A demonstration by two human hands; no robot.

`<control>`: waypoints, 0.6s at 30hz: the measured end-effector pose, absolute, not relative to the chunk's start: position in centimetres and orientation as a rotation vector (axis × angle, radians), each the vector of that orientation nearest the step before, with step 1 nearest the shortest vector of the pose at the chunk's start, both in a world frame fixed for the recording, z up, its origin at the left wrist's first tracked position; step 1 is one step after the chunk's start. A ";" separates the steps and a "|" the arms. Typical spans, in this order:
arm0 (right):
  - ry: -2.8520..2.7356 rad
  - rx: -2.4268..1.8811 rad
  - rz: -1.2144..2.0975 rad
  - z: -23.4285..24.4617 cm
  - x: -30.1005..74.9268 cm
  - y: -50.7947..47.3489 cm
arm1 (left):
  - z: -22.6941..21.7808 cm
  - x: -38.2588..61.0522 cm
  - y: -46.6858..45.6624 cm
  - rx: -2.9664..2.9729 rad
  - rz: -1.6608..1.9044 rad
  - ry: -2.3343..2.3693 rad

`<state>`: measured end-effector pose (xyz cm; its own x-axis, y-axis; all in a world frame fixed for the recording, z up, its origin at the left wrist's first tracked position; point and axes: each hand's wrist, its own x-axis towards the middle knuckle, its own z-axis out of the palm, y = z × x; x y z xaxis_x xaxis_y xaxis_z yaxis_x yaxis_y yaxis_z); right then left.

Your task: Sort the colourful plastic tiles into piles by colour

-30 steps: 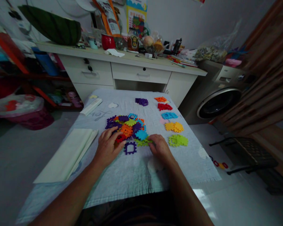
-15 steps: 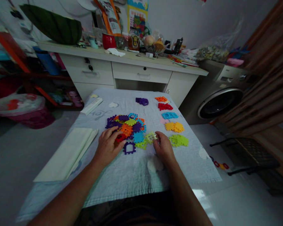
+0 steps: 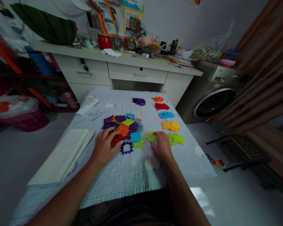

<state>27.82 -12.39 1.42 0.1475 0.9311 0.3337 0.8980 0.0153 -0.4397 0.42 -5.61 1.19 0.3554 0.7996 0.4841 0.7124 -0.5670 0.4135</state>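
Note:
A mixed pile of flat interlocking plastic puzzle pieces (image 3: 124, 129) lies in the middle of the cloth-covered table (image 3: 132, 169). My left hand (image 3: 106, 144) rests at the pile's near left edge, fingers spread, beside a red piece (image 3: 117, 138). A purple frame-shaped piece (image 3: 126, 152) lies just right of its thumb. Between the pile and the colour-sorted groups, my right hand (image 3: 162, 145) has its thumb and fingertips on a lime-green piece (image 3: 151, 136) with a window-like opening. Just right of that hand is a lime-green group (image 3: 176, 139).
Yellow (image 3: 171, 126), blue (image 3: 166, 115), red (image 3: 162, 106), orange (image 3: 158, 99) and purple groups (image 3: 139, 101) lie farther back. Folded pale sheets (image 3: 58, 157) and a white packet (image 3: 87, 107) line the left side. Beyond stand a cluttered desk (image 3: 127, 70) and a washing machine (image 3: 211, 91).
My right hand has shifted the lime-green piece slightly away from the pile, and the piece now looks flatter. My left hand stays by the pile. The whole view has turned slightly right.

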 end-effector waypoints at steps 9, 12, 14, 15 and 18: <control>-1.495 -2.005 -0.142 2.3 36.8 -15.7 | 0.8 0.4 -5.4 2.522 1.006 1.362; -1.433 -2.063 -0.207 1.6 39.3 -16.6 | 0.7 0.4 -5.4 2.517 1.000 1.363; -1.394 -2.116 -0.230 1.0 40.2 -16.9 | 0.7 0.4 -5.4 2.510 0.998 1.366; -1.375 -2.145 -0.236 0.8 40.5 -17.0 | 0.7 0.4 -5.4 2.510 0.995 1.366; -1.353 -2.209 -0.228 0.3 40.7 -17.2 | 0.7 0.5 -5.4 2.514 0.992 1.360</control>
